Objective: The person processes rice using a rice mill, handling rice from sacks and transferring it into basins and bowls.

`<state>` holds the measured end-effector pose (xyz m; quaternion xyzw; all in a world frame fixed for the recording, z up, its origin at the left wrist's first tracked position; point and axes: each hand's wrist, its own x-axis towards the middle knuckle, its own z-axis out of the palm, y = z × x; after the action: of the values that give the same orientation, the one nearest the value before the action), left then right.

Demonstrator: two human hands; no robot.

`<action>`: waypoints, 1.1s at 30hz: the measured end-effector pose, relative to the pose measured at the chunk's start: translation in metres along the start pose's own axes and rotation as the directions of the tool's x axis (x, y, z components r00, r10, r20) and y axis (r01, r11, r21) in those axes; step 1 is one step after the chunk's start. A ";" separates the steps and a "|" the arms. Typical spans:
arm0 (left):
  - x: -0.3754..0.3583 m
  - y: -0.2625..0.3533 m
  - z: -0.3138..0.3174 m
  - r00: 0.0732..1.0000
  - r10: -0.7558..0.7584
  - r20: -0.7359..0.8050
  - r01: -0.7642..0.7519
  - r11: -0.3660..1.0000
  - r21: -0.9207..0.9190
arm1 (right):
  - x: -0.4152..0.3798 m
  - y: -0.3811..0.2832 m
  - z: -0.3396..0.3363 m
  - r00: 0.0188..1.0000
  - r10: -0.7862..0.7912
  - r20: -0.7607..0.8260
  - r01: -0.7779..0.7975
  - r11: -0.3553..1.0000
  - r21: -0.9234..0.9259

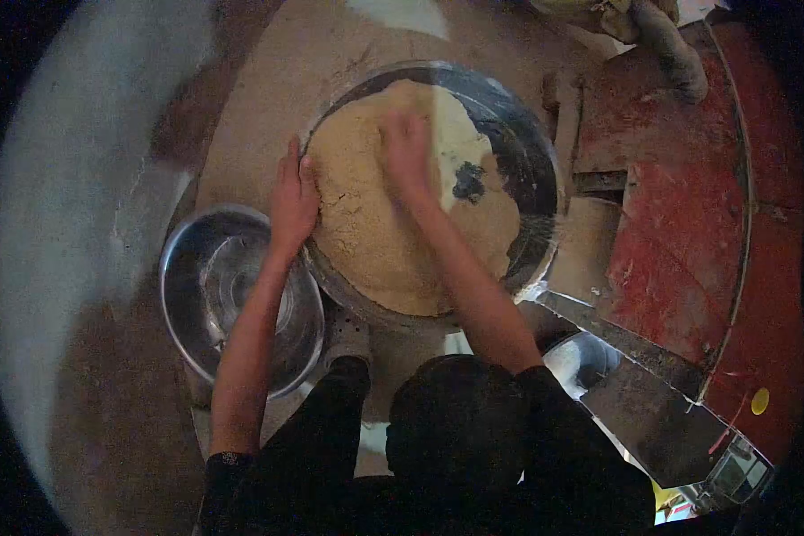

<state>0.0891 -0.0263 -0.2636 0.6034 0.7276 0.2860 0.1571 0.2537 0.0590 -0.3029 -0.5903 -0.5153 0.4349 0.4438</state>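
A wide, dark round pan (534,183) holds a broad layer of tan, crumbly, dough-like mixture (357,228). At its upper right is a paler yellowish area (456,129) with a small dark patch (469,182). My left hand (295,198) straddles the pan's left rim, thumb over the edge and fingers along the outside. My right hand (406,150) is on the mixture near the pan's upper middle. It is blurred, but its fingers look curled into a fist, and whatever lies under them is hidden.
A shiny metal bowl (177,295) stands left of the pan, partly behind my left forearm. Worn red boards (674,259) lie on the right. Another metal vessel (585,362) shows at lower right. A person's foot (679,67) is at upper right. My shoe (347,335) is below the pan.
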 end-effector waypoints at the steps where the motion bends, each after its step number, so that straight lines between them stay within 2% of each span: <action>1: 0.000 0.006 -0.005 0.998 -0.054 0.030 0.055 0.997 -0.045 | -0.007 -0.012 0.009 1.000 -0.001 -0.003 0.001 1.000 -0.002; 2: -0.001 0.010 -0.008 0.992 -0.107 0.063 0.112 0.990 -0.087 | -0.018 -0.030 0.017 0.990 -0.130 0.046 0.137 0.970 -0.199; 3: -0.001 0.009 -0.007 0.992 -0.107 0.063 0.112 0.990 -0.089 | -0.024 -0.038 0.019 0.962 -0.244 0.121 0.272 0.884 -0.380; 4: -0.001 0.008 -0.008 0.995 -0.081 0.053 0.086 0.991 -0.104 | -0.022 -0.035 0.018 0.962 -0.245 0.121 0.273 0.883 -0.383; 6: 0.000 0.004 -0.005 0.998 -0.053 0.043 0.058 0.991 -0.117 | -0.015 -0.029 0.008 0.977 -0.125 0.175 0.149 0.980 -0.134; 8: -0.001 -0.006 0.001 0.997 -0.065 0.032 0.069 0.991 -0.116 | -0.006 -0.038 -0.032 0.995 -0.075 0.064 0.077 0.997 -0.027; 10: -0.002 0.001 -0.005 0.996 -0.084 0.038 0.088 0.988 -0.128 | 0.022 0.014 -0.071 0.994 0.016 0.106 0.016 0.956 -0.292; 11: -0.001 0.004 -0.007 0.995 -0.087 0.044 0.093 0.985 -0.142 | 0.024 0.039 -0.081 0.994 0.018 0.110 0.015 0.955 -0.295; 12: -0.001 0.002 -0.005 0.995 -0.089 0.045 0.095 0.985 -0.145 | 0.025 0.065 -0.091 0.985 -0.153 0.083 0.170 0.737 -0.654; 13: -0.001 -0.002 -0.002 0.997 -0.074 0.030 0.077 0.988 -0.133 | 0.024 0.083 -0.095 0.940 -0.317 0.126 0.244 0.368 -0.897; 14: 0.001 -0.004 0.000 0.998 -0.057 0.012 0.058 0.991 -0.119 | 0.021 0.092 -0.092 0.939 -0.320 0.125 0.244 0.366 -0.898; 15: 0.001 0.000 -0.002 0.998 -0.055 0.009 0.055 0.991 -0.121 | 0.014 0.100 -0.085 0.993 -0.086 0.076 0.115 0.695 -0.709; 16: -0.001 0.006 -0.005 0.995 -0.091 0.033 0.095 0.988 -0.119 | 0.006 0.096 -0.076 0.981 0.157 0.111 -0.095 0.898 -0.431; 17: -0.001 0.008 -0.008 0.990 -0.130 0.054 0.135 0.984 -0.113 | 0.003 0.091 -0.065 0.981 0.155 0.113 -0.093 0.900 -0.426; 18: -0.002 0.007 -0.008 0.990 -0.133 0.054 0.139 0.984 -0.110 | -0.004 0.072 -0.054 0.932 0.330 0.153 -0.345 0.935 0.084; 19: -0.002 0.005 -0.006 0.992 -0.119 0.049 0.124 0.987 -0.101 | -0.011 0.063 -0.049 0.853 0.449 0.268 -0.517 0.654 0.552; 20: -0.001 0.005 -0.004 0.994 -0.103 0.043 0.106 0.990 -0.094 | -0.018 0.053 -0.048 0.853 0.450 0.263 -0.515 0.652 0.556; 22: -0.001 0.010 -0.007 0.994 -0.099 0.042 0.103 0.989 -0.108 | -0.032 0.034 -0.047 0.947 0.281 0.154 -0.318 0.876 0.362; 23: -0.001 0.011 -0.009 0.994 -0.101 0.040 0.106 0.987 -0.119 | -0.044 0.020 -0.048 0.947 0.281 0.155 -0.320 0.875 0.364; 25: -0.002 0.009 -0.009 0.993 -0.106 0.049 0.111 0.988 -0.111 | -0.078 -0.029 -0.052 0.889 0.258 0.379 -0.295 0.954 0.044; 26: -0.002 0.009 -0.008 0.993 -0.103 0.058 0.109 0.988 -0.108 | -0.091 -0.028 -0.045 0.888 0.264 0.376 -0.302 0.952 0.045; 27: -0.001 0.005 -0.005 0.993 -0.098 0.061 0.104 0.988 -0.111 | -0.100 -0.030 -0.035 0.933 0.017 0.359 0.013 0.997 -0.081; 28: 0.000 0.001 -0.002 0.995 -0.093 0.043 0.098 0.987 -0.128 | -0.105 -0.031 -0.032 0.898 -0.231 0.374 0.324 0.923 -0.207; 29: 0.000 -0.002 0.001 0.996 -0.088 0.026 0.091 0.985 -0.145 | -0.107 -0.031 -0.035 0.901 -0.231 0.368 0.323 0.923 -0.210; 31: 0.002 0.003 -0.003 0.995 -0.092 0.043 0.097 0.989 -0.115 | -0.107 -0.036 -0.039 0.736 -0.421 0.530 0.646 0.671 -0.364; 32: 0.001 0.004 -0.006 0.993 -0.104 0.059 0.109 0.991 -0.083 | -0.104 -0.034 -0.043 0.739 -0.419 0.528 0.643 0.674 -0.365; 33: 0.001 0.006 -0.007 0.992 -0.105 0.064 0.110 0.990 -0.083 | -0.096 -0.030 -0.054 0.762 -0.398 0.511 0.595 0.741 -0.310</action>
<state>0.0899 -0.0264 -0.2545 0.5643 0.7409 0.2903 0.2197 0.2904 -0.0381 -0.2562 -0.4080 -0.8249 0.2781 0.2753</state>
